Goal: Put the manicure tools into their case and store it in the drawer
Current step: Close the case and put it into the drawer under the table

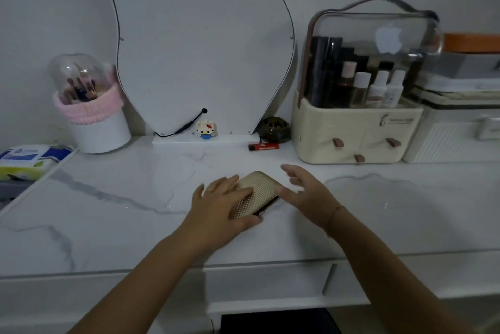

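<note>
At the left edge of the desk (113,198) lies a pack of wipes (29,163), and behind it, near the back left corner, stands a brush holder (92,106) with a pink band. These are kept well apart from the working place.

In the middle of the desk, nearer the front edge, the left hand (216,206) holds the case (254,193). Its fingers bend lightly over the lid and the thumb hooks round the near end, I think to keep the case from sliding on the smooth top. The case looks closed, and no loose tools are visible, so they are probably inside.

Just beside the case, the right hand (305,193) hovers with spread, relaxed fingers and holds nothing. It may be about to help lift.

The drawer (270,279) sits under the front edge, so the case has only a short way to go. Whether the drawer is open, I cannot tell.
</note>
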A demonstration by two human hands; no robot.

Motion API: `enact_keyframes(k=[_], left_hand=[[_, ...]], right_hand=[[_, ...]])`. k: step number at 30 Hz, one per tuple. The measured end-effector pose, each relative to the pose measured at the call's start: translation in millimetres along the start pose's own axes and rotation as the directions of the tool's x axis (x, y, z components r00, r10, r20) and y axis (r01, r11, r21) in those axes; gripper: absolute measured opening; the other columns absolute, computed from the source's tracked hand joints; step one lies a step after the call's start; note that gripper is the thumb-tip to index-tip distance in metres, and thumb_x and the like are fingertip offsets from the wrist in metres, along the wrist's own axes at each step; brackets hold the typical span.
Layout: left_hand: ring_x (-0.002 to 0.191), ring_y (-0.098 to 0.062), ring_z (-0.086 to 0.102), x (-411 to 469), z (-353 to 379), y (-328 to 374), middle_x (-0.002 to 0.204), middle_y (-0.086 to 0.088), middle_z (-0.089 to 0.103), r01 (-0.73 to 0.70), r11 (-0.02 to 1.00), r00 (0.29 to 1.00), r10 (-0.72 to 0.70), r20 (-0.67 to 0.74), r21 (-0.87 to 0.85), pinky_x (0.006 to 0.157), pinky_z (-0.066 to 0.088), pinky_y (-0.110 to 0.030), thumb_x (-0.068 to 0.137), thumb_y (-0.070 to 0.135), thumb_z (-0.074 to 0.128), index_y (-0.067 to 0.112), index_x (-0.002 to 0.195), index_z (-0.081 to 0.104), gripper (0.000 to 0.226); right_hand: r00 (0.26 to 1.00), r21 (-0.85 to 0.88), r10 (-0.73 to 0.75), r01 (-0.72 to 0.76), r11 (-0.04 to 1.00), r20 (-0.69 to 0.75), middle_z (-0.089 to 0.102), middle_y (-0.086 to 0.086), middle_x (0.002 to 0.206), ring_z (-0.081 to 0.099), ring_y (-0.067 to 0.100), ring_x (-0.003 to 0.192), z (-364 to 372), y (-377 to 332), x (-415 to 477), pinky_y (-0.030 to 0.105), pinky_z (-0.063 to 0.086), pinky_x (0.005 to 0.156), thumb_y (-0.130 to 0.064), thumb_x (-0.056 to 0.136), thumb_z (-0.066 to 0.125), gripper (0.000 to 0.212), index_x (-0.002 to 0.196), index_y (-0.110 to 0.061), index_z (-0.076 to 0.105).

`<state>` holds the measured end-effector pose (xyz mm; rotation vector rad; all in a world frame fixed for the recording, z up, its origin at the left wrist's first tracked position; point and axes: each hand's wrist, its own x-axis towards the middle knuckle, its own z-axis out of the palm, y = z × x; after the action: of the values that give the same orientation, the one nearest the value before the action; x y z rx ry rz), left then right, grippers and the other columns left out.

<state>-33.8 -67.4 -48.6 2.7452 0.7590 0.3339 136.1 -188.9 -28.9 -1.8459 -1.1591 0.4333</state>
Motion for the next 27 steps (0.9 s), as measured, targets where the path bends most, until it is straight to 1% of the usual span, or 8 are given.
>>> enact_keyframes(k=[3, 5, 8, 11, 18, 21, 25, 27], left_hand=[[0.141, -0.011, 0.017, -9, 1, -11, 0.151, 0.015, 0.024, 0.012, 0.988, 0.998, -0.021, -0.053, -0.157, 0.117, 0.007, -0.043, 0.062, 0.079, 0.040, 0.051, 0.131, 0.040, 0.075], [0.140, -0.013, 0.020, -9, 1, -20, 0.145, 0.017, 0.029, -0.021, 0.958, 0.993, -0.012, -0.114, -0.285, 0.117, 0.014, -0.042, 0.069, 0.069, 0.051, 0.052, 0.123, 0.045, 0.057], [0.144, -0.012, 0.007, -4, -1, -28, 0.152, 0.008, 0.023, -0.007, 0.919, 0.995, -0.034, -0.096, -0.395, 0.116, 0.008, -0.032, 0.088, 0.043, 0.055, 0.045, 0.124, 0.048, 0.037], [0.144, -0.010, 0.000, -1, -3, -30, 0.156, 0.002, 0.018, -0.006, 0.927, 0.999, -0.013, -0.048, -0.375, 0.111, 0.003, -0.024, 0.093, 0.038, 0.046, 0.034, 0.135, 0.043, 0.042], [0.145, -0.012, 0.000, -1, 1, -28, 0.156, 0.001, 0.018, -0.017, 0.948, 0.998, -0.005, -0.068, -0.319, 0.109, 0.004, -0.021, 0.094, 0.034, 0.048, 0.031, 0.136, 0.043, 0.043], [0.145, -0.013, 0.000, -1, 0, -28, 0.156, -0.001, 0.018, -0.015, 0.953, 0.998, -0.004, -0.063, -0.302, 0.109, 0.003, -0.021, 0.094, 0.034, 0.048, 0.030, 0.137, 0.043, 0.043], [0.145, -0.017, 0.006, -1, -3, -26, 0.156, -0.003, 0.021, 0.003, 0.975, 0.997, -0.020, -0.073, -0.223, 0.115, 0.003, -0.032, 0.095, 0.036, 0.045, 0.030, 0.137, 0.042, 0.043], [0.145, -0.016, 0.007, -3, -1, -21, 0.155, 0.001, 0.024, -0.006, 0.991, 0.995, -0.007, -0.098, -0.132, 0.116, -0.001, -0.039, 0.095, 0.043, 0.041, 0.031, 0.138, 0.040, 0.045]], right_hand=[[0.992, -0.065, -0.083, 0.089, 0.994, 0.097, 0.033, 0.000, 0.147, 0.031, 0.007, 0.127, 14, 5, 13, 0.023, 0.026, 0.105, -0.029, 0.086, 0.059, 0.063, 0.141, -0.021, 0.030], [0.985, -0.128, -0.110, 0.127, 0.984, 0.135, 0.029, 0.001, 0.149, 0.027, 0.008, 0.133, 24, 8, 20, 0.027, 0.023, 0.112, -0.033, 0.085, 0.060, 0.065, 0.141, -0.022, 0.029], [0.989, -0.201, -0.084, 0.107, 0.974, 0.123, 0.025, 0.001, 0.151, 0.021, 0.014, 0.139, 34, 14, 24, 0.040, 0.020, 0.116, -0.042, 0.084, 0.058, 0.062, 0.139, -0.027, 0.035], [0.989, -0.220, -0.104, 0.125, 0.967, 0.105, 0.026, 0.000, 0.151, 0.022, 0.014, 0.139, 37, 18, 25, 0.042, 0.021, 0.115, -0.044, 0.083, 0.058, 0.060, 0.137, -0.027, 0.037], [0.985, -0.251, -0.144, 0.164, 0.954, 0.096, 0.029, 0.003, 0.149, 0.023, 0.015, 0.139, 39, 21, 27, 0.043, 0.022, 0.114, -0.039, 0.082, 0.062, 0.061, 0.136, -0.022, 0.039], [0.988, -0.238, -0.109, 0.133, 0.962, 0.112, 0.028, 0.003, 0.149, 0.022, 0.014, 0.139, 38, 18, 27, 0.043, 0.021, 0.115, -0.038, 0.082, 0.062, 0.060, 0.136, -0.023, 0.039], [0.987, -0.273, -0.064, 0.103, 0.957, 0.149, 0.020, 0.003, 0.153, 0.019, 0.015, 0.141, 35, 7, 22, 0.037, 0.017, 0.117, -0.039, 0.086, 0.056, 0.063, 0.141, -0.022, 0.030], [0.987, -0.175, -0.043, 0.070, 0.982, 0.158, 0.020, 0.002, 0.154, 0.020, 0.014, 0.141, 30, 0, 6, 0.032, 0.019, 0.116, -0.036, 0.088, 0.054, 0.066, 0.144, -0.020, 0.023]])
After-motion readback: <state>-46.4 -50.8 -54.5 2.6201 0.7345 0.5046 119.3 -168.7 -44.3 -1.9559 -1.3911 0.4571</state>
